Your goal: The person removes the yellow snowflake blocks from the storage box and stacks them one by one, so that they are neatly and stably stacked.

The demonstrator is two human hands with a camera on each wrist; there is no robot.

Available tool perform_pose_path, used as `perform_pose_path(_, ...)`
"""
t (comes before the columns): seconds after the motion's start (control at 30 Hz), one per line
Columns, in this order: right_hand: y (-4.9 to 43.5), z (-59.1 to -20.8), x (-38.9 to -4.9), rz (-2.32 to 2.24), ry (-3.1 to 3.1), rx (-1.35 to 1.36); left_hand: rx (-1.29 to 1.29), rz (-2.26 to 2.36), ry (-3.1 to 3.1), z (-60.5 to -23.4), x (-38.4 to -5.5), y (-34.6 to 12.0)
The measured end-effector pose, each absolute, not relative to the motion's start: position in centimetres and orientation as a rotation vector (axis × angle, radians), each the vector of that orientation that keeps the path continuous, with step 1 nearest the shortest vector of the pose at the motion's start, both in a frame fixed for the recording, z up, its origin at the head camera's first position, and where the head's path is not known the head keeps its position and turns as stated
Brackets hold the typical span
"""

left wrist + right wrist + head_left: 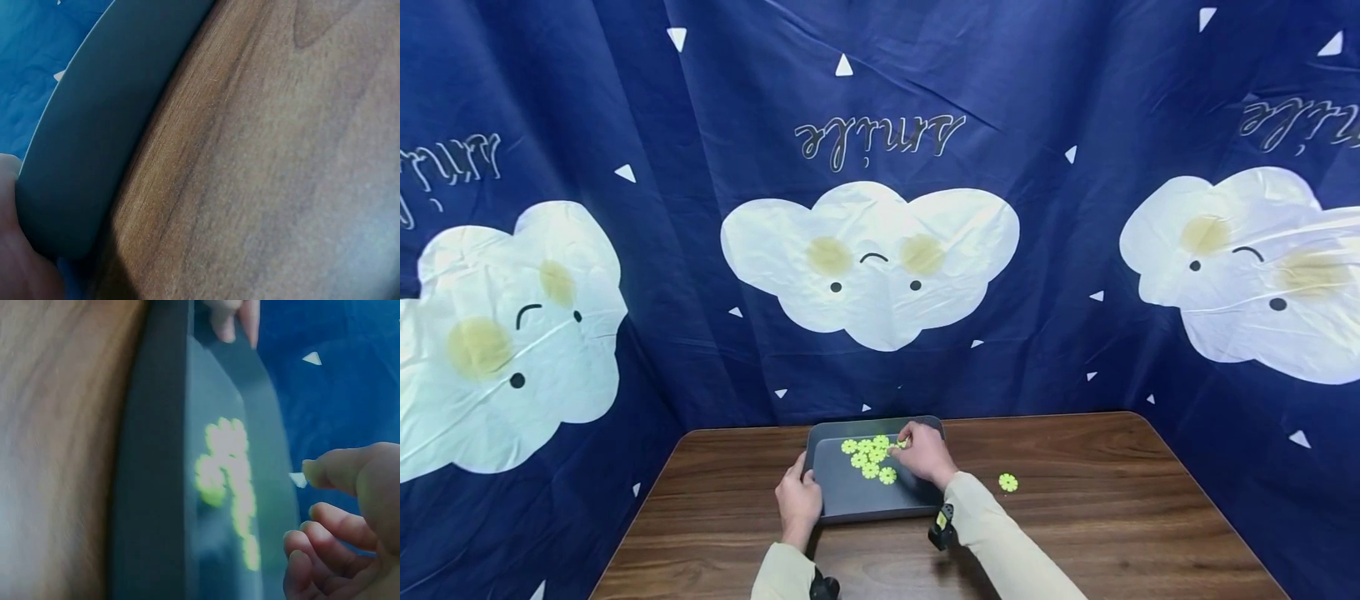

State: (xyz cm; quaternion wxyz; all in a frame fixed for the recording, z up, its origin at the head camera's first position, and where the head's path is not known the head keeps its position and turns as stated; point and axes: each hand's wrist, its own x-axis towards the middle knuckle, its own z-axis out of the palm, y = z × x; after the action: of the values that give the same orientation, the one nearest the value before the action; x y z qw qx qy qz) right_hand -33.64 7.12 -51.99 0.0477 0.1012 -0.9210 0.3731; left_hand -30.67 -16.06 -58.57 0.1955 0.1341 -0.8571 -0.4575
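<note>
Ok so from the head cam, my left hand [800, 500] has the tray [842, 493] by its left wall, and my right hand [927, 454] is over the right part of the tray, thumb and fingers bent down toward the flowers [877, 455]. Those are yellow-green and bunched up inside the tray, mostly mid to back, with one right by my right fingertips. There's also a loose flower [1008, 482] off to the right of the tray, on the table [1097, 533]. Blue backdrop [872, 383] behind the tray, black wrist cam [942, 527] by the tray's front right corner. Left wrist cam mostly gets the outside of the tray wall with bare wood beside it; just a bit of my left hand shows, right up against the wall, so no idea from there how tight the hold is. Right wrist cam's kinda blurry: flowers are a bright smear inside the tray, my left fingers hook over the tray's far end, and my right hand's by the back wall, loosely curved, clear gap between thumb and fingers, nothing I can see in it.
</note>
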Motion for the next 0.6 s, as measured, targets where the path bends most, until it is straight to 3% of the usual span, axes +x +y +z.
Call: perform_pose_path(0.6, 4.5, -56.2, -32.6, 1.005, -2.885, 0.154, 0.413, -1.326, -2.420, -58.3, -30.5, -15.8)
